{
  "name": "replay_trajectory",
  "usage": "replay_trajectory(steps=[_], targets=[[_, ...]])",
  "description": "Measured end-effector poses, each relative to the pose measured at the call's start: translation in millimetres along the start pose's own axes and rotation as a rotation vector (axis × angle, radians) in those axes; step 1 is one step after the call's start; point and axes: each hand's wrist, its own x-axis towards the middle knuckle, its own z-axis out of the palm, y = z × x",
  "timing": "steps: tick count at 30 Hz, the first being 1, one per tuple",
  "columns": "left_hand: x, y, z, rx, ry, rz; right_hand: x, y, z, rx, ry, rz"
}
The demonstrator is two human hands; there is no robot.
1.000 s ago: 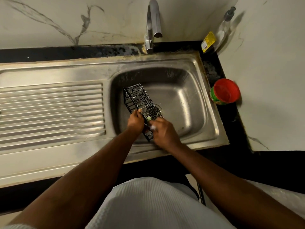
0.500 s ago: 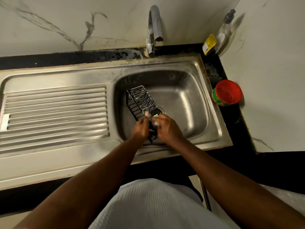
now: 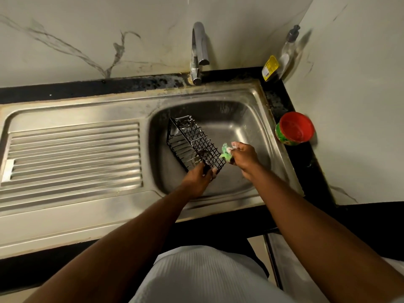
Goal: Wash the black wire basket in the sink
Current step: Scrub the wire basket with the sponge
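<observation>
The black wire basket [image 3: 192, 141] lies tilted in the steel sink bowl [image 3: 247, 127], with foam on its wires. My left hand [image 3: 200, 178] grips its near end. My right hand [image 3: 243, 155] holds a soapy green scrubber [image 3: 226, 153] just right of the basket's near right corner, close to the wires; whether the scrubber touches them I cannot tell. The tap [image 3: 199, 51] stands behind the bowl and no water runs from it.
A ribbed steel draining board [image 3: 74, 154] spreads left of the bowl. On the black counter to the right stands a red-lidded green tub [image 3: 295, 129]. A clear pump bottle [image 3: 286, 51] and a yellow packet [image 3: 270, 67] stand in the back corner.
My right hand has drawn away to the right from the basket's near end with the scrubber. My left hand has kept its hold on the basket.
</observation>
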Motion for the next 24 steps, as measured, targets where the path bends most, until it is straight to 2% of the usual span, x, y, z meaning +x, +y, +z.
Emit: replay_trajectory(steps=[2,5,10,13,16,18,20,24], targets=[[1,11,-8,-0.024,0.109,0.025,-1,-9,-10,0.012,0.018,-0.06],[4,42,-27,-0.105,0.338,0.025,-9,-25,-17,0.07,-0.054,-0.16],[23,63,-47,-0.297,0.442,-0.042,-27,-47,6,-0.036,-0.085,-0.421],[25,74,-53,-0.474,0.485,-0.147,-37,-58,26,-0.15,-0.136,-0.567],[26,86,-56,-0.393,0.491,-0.208,-40,-66,37,-0.299,-0.121,-0.708],[26,85,-59,-0.288,0.567,-0.166,-41,-75,44,-0.388,-0.135,-0.794],[29,79,-60,-0.232,0.57,-0.139,-45,-86,56,-0.451,-0.174,-0.867],[32,74,-61,-0.214,0.625,-0.136,-39,-93,65,-0.617,-0.151,-0.929]])
